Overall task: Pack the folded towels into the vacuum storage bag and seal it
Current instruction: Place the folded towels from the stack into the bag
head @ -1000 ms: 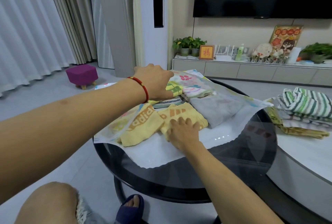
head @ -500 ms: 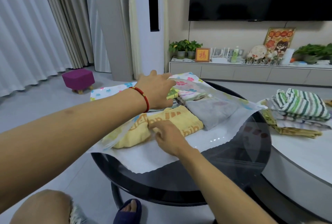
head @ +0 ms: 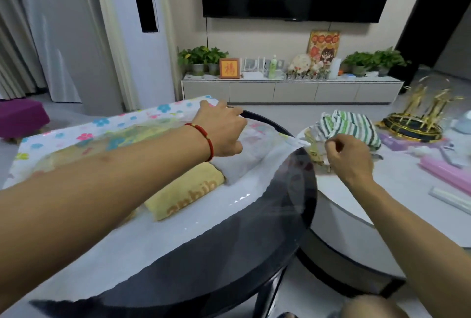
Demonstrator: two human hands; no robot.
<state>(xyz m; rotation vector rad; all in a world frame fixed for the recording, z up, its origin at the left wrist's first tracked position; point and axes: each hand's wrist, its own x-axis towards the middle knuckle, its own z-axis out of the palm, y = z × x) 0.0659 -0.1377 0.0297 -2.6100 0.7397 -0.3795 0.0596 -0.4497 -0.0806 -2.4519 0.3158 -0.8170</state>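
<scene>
Our right hand has left the yellow towel, now curling over the right-hand pile; whether it grips, we cannot tell. Left hand still holds the bag.

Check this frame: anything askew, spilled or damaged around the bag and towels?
Nothing spilled or damaged. The yellow towel sits partly outside the vacuum bag mouth, and the striped towel pile on the white table looks rumpled, not neatly folded.

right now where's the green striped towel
In the head view it sits right of centre on the white table, atop the unpacked pile, just beyond the right hand: green striped towel.
</scene>
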